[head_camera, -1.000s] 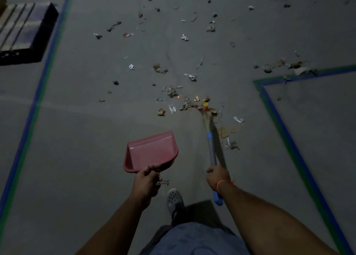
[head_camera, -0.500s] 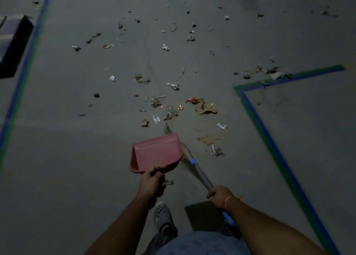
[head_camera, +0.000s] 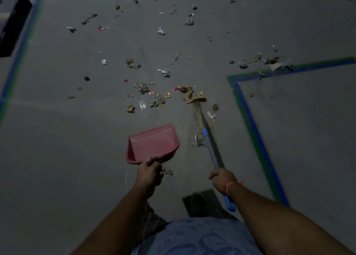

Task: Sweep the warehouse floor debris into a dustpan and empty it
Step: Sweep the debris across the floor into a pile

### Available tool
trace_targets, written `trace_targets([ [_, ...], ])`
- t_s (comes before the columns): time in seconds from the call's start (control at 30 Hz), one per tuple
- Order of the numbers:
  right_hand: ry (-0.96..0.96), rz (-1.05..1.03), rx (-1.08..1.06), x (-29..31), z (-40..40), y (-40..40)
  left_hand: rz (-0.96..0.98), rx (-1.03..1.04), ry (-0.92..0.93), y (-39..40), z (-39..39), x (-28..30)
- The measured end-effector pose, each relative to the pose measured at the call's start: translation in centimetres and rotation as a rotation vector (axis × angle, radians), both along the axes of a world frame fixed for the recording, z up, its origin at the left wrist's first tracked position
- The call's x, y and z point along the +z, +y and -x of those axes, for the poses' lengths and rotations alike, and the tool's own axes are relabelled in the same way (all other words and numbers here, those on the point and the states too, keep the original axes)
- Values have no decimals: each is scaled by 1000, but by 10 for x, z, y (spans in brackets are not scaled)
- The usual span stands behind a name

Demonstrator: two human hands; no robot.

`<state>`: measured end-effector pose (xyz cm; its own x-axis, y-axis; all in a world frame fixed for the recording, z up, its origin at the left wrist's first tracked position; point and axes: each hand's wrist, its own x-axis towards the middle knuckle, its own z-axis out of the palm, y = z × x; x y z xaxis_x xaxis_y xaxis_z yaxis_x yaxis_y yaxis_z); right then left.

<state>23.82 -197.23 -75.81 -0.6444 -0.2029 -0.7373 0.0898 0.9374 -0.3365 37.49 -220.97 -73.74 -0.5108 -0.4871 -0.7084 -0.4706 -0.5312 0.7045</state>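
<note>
A pink dustpan (head_camera: 153,142) hangs just above the grey floor in front of me, and my left hand (head_camera: 149,171) grips its handle. My right hand (head_camera: 222,178) grips the blue-and-grey handle of a broom (head_camera: 210,148). The straw head of the broom reaches forward to a brown cardboard scrap (head_camera: 194,97). Scattered debris (head_camera: 157,100) of paper, wrappers and cardboard lies on the floor beyond the dustpan, which holds nothing that I can see.
Blue and green floor tape (head_camera: 250,119) marks a corner bay on the right, and another tape line (head_camera: 18,56) runs along the left. A dark pallet (head_camera: 13,21) sits at the far left. More litter (head_camera: 269,62) lies along the right tape line.
The broom has swung from behind the dustpan out to the right and forward, so its head now touches the cardboard scrap. The dustpan stayed in my left hand.
</note>
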Motion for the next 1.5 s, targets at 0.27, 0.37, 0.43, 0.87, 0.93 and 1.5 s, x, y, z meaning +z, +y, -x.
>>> trace_targets([
  [0.27, -199, -59, 194, -9, -6, 76, 31, -76, 1, 60, 29, 8],
  [0.37, -229, -114, 142, -19, -12, 99, 26, -95, -3, 69, 32, 7],
  [0.43, -203, -138, 81, -23, -8, 107, 27, -107, -9, 72, 33, 8],
  [0.87, 28, -3, -39, -11, -7, 11, 4, -48, 1, 22, 8, 17],
  [0.93, 24, 23, 19, -7, -5, -20, 10, -26, -1, 2, 0, 20],
  [1.5, -145, 86, 497, 5, -32, -274, 61, 192, 7, -168, -68, 32],
])
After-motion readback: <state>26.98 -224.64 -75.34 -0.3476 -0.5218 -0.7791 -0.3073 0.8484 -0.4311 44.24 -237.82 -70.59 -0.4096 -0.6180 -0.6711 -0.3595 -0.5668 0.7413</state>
